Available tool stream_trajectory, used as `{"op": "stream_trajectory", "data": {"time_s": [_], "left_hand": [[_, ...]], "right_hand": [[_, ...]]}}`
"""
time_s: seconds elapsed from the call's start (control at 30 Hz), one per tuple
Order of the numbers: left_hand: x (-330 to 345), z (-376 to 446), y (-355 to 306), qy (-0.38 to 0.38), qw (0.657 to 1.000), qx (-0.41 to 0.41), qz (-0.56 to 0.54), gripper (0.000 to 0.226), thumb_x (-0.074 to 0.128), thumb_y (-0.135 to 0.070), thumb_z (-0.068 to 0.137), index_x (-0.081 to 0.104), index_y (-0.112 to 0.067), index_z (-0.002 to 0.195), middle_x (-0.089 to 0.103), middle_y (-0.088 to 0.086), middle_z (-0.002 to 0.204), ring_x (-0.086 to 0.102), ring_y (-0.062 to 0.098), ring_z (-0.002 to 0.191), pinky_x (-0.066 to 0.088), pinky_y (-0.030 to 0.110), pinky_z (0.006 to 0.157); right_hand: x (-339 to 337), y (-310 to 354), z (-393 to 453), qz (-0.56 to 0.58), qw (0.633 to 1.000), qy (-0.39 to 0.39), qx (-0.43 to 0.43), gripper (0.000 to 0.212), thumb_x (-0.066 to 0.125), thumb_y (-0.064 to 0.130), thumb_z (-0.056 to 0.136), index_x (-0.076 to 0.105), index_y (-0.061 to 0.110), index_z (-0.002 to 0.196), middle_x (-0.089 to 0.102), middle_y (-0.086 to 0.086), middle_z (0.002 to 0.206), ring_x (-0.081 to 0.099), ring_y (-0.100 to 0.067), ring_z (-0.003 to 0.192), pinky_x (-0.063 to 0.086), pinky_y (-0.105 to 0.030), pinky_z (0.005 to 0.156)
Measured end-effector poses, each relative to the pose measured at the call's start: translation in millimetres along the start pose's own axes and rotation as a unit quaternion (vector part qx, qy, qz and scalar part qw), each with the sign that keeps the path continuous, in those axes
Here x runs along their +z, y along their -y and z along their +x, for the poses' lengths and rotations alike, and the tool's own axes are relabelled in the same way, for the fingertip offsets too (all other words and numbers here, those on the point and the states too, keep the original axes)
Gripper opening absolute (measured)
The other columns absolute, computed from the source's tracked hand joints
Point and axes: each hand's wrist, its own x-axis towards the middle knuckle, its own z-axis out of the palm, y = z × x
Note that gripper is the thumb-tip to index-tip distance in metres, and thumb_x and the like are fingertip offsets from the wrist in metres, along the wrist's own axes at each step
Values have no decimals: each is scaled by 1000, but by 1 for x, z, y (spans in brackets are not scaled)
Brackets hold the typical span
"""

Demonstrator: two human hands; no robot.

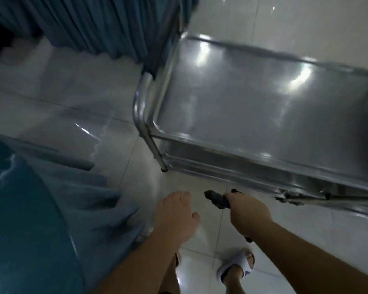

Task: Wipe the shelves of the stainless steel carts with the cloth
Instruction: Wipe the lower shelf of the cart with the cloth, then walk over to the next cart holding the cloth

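- Where the head view looks steeply down, a stainless steel cart [263,107] fills the upper right, its top shelf [253,98] bare and glossy with light streaks, a raised lip running round it
- right hand [247,213]: fingers curled round a dark cloth [216,199], which sticks out ahead of the knuckles toward the cart's near rail; the bunched grip probably keeps a pad of fabric ready to press flat on the steel
- left hand [175,215]: fingers straight and relaxed, holding nothing, hanging over the floor [119,158] just left of the cloth; judged free to steady the frame
- cloth and shelf are apart: the cloth sits below and in front of the near rail, touching no part of the cart, so wiping of this shelf looks not yet begun
- lower shelf [221,158]: only a thin strip shows under the top one, reachable from the near side
- corner post [153,145]: rounded tube at the cart's near left corner, an edge to clear when sweeping toward that end
- blue curtain [106,26] hangs just behind the cart's far left corner; blue fabric [58,204] crowds the left, leaving a tiled lane between it and the cart
- slippered foot [237,270] stands on the tiles near the cart; frame is motion-blurred, so fine detail is uncertain
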Motion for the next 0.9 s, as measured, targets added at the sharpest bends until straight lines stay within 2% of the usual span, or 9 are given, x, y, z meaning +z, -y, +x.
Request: {"op": "stream_trajectory", "data": {"time_s": [0.13, 0.2, 0.33, 0.47, 0.57, 0.77, 0.9], "left_hand": [[-82, -38, 42, -56, 998, -34, -23, 54, 49, -50, 100, 42, -28, 149, 51, -1, 148, 49, 22, 134, 39, 39, 113], [-123, -53, 63, -90, 995, -41, -27, 51, 50, -52, 99, 45, -30, 144, 53, -3, 144, 50, 21, 132, 39, 38, 110], [-183, -81, 97, -134, 988, -57, -51, 57, 48, -55, 99, 44, -27, 149, 49, -2, 147, 46, 23, 136, 38, 40, 110], [-235, -94, 122, -195, 976, -62, -69, 65, 48, -58, 99, 39, -26, 155, 47, -1, 151, 47, 22, 136, 41, 40, 108], [-278, -94, 137, -216, 970, -68, -86, 68, 48, -60, 100, 35, -28, 158, 43, -3, 157, 46, 22, 140, 42, 41, 112], [-360, -76, 150, -268, 956, -96, -64, 71, 48, -60, 99, 34, -28, 161, 42, -3, 160, 45, 22, 143, 39, 40, 113], [-402, -54, 144, -285, 950, -114, -54, 69, 49, -59, 100, 36, -26, 160, 47, -1, 154, 50, 23, 137, 43, 41, 111]], "right_hand": [[-66, 77, -27, -2, 999, -22, -46, 40, 56, 8, 93, 55, 34, 122, 62, 2, 114, 64, -23, 99, 58, -42, 77], [-96, 112, -38, 0, 996, -59, -72, 40, 53, 9, 92, 54, 35, 122, 62, 2, 117, 63, -24, 104, 54, -40, 74], [-147, 174, -52, -1, 988, -110, -109, 37, 55, 12, 90, 55, 34, 119, 63, 2, 115, 64, -24, 102, 52, -37, 72], [-200, 229, -47, 11, 978, -142, -152, 31, 57, 14, 94, 58, 31, 120, 64, 1, 113, 65, -24, 97, 58, -42, 86], [-241, 252, -36, 13, 962, -190, -193, 23, 53, 14, 96, 59, 30, 112, 65, 2, 105, 65, -22, 91, 58, -43, 84], [-318, 269, 3, 7, 949, -220, -227, 30, 54, 9, 89, 57, 33, 106, 56, 9, 89, 62, -19, 83, 59, -44, 81], [-363, 269, 32, 13, 943, -236, -234, 30, 53, 10, 90, 57, 32, 110, 61, 6, 97, 65, -21, 91, 59, -42, 82]]}}
